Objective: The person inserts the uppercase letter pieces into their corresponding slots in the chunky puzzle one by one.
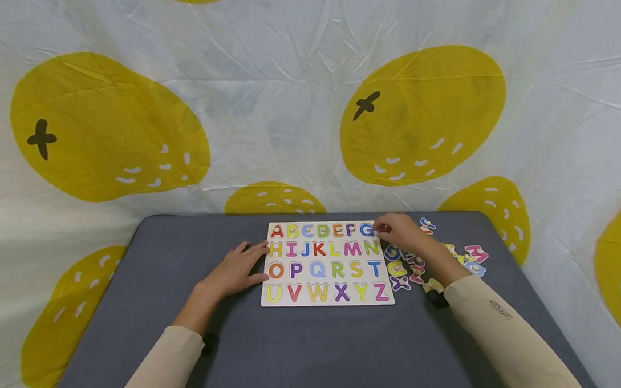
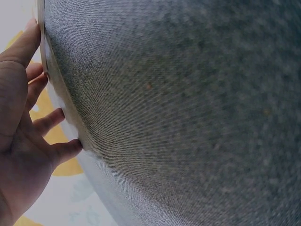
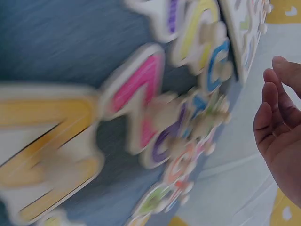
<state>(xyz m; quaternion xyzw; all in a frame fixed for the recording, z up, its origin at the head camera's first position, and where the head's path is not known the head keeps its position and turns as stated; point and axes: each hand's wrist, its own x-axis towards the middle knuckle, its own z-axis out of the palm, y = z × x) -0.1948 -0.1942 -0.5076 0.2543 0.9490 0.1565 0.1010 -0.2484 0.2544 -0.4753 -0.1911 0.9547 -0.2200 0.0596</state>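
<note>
beige sleeves (image 1: pixel 505 330), white board (image 1: pixel 317 280), multicol. a-z ltrs (image 1: pixel 319 249)

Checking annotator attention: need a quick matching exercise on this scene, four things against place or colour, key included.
1. left hand
2. right hand
3. loose letters
4. table

a. dark grey
b. beside the G on the board
c. at the board's left edge
d. scattered right of the board

Pairs: 1-c, 2-b, 3-d, 4-a
</note>
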